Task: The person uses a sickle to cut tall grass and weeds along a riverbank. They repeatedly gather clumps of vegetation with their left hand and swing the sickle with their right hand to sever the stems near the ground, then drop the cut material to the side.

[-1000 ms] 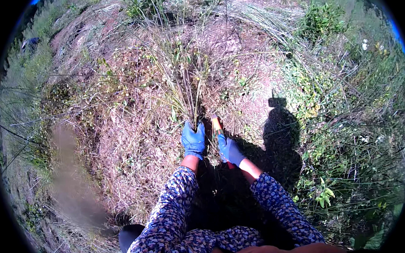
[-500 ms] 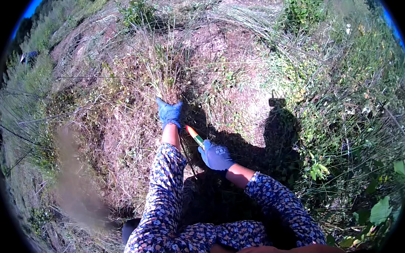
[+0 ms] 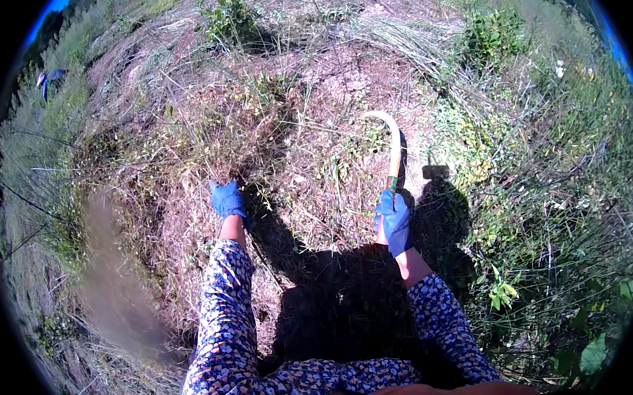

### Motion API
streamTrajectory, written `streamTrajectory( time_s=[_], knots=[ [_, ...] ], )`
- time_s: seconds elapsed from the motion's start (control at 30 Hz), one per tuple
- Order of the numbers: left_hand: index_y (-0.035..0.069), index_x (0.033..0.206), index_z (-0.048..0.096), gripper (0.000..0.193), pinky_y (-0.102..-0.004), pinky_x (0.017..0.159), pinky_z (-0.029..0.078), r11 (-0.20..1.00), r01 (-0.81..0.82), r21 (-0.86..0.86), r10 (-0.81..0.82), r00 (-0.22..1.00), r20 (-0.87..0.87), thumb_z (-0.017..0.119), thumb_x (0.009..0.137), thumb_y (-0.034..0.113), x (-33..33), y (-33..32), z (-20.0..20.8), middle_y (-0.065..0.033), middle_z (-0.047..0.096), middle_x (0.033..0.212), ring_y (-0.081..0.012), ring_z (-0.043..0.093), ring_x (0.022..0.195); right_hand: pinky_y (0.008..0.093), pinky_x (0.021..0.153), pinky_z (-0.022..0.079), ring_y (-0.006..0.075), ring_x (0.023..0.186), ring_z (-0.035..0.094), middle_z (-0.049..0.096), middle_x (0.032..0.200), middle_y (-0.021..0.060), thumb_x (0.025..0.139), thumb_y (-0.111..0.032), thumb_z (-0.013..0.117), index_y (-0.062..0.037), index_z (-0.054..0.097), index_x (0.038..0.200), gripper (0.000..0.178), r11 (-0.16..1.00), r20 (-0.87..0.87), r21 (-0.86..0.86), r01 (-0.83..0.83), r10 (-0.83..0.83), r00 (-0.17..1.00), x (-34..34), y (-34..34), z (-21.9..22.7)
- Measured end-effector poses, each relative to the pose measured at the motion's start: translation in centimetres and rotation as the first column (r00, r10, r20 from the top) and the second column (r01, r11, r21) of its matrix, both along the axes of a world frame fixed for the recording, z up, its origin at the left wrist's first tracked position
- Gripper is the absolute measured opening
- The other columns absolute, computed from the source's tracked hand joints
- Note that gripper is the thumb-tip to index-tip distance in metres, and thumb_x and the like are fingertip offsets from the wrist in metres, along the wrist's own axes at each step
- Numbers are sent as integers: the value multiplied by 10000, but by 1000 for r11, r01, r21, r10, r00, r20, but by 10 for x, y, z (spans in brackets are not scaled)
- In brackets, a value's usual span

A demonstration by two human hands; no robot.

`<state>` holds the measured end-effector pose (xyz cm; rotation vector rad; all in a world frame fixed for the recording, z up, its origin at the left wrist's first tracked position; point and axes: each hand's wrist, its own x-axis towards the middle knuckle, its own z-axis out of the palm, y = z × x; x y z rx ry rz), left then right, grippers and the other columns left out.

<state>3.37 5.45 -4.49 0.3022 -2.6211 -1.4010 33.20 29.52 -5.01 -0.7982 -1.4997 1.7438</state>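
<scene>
Right grip (image 3: 396, 221) clamped on curved sickle (image 3: 396, 148), left grip (image 3: 227, 201), closure unclear, near wispy dry grass (image 3: 240, 148)

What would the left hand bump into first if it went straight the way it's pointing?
Probably the tangled dry grass just in front of the left hand, though its height above the ground is hard to judge. Much farther along stands a leafy green bush.

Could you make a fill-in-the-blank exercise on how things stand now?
1. The blue-gloved ____ hand grips a pale, curved-bladed sickle.
2. Its blade tip hooks sideways toward the picture's ____ edge.
3. The other hand is likewise gloved in ____.

Missing words: right; left; blue.
</scene>
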Motion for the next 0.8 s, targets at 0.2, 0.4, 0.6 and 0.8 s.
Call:
streamTrajectory(
  time_s=[0.2, 0.4, 0.6, 0.8],
  knots=[
    [-10, 1356, 458, 661, -399, 1046, 393, 973, 79, -215, -148, 932, -330, 695, 766, 170, 13, -8, 8, -236, 551, 1292, -366, 519, 1206, 329, 423, 410, 142, 468, 496, 500, 608, 12, 963, -291, 529, -86, 514, 914, 211, 991, 22, 136, -3, 0, 1000, -118, 78, 52],
    [15, 1349, 476, 733, -402, 1029, 405, 980, 59, -192, -128, 921, -369, 761, 733, 290, 1, -23, 2, -219, 573, 1262, -367, 534, 1177, 468, 574, 497, 372, 663, 650, 643, 736, 208, 960, -329, 522, -5, 557, 987, 328, 530, 553, 724, -442, -62, 831, -195, -16, 70],
    [-4, 1316, 501, 639, -368, 1029, 417, 986, 52, -161, -115, 904, -412, 713, 722, 98, 3, -12, -2, -206, 576, 1263, -345, 548, 1180, 490, 568, 487, 356, 642, 638, 639, 737, 179, 973, -354, 479, -47, 505, 1082, 327, 432, 619, 696, -574, 45, 784, -165, -93, 16],
    [23, 1266, 504, 593, -414, 948, 461, 902, 142, -408, -285, 906, -313, 711, 755, 241, -17, -32, 17, -223, 598, 1189, -382, 576, 1108, 380, 485, 426, 206, 538, 549, 549, 651, 82, 965, -222, 563, -66, 509, 1077, 200, 694, 178, 661, -285, 225, 958, -99, -55, 34]
  ],
)
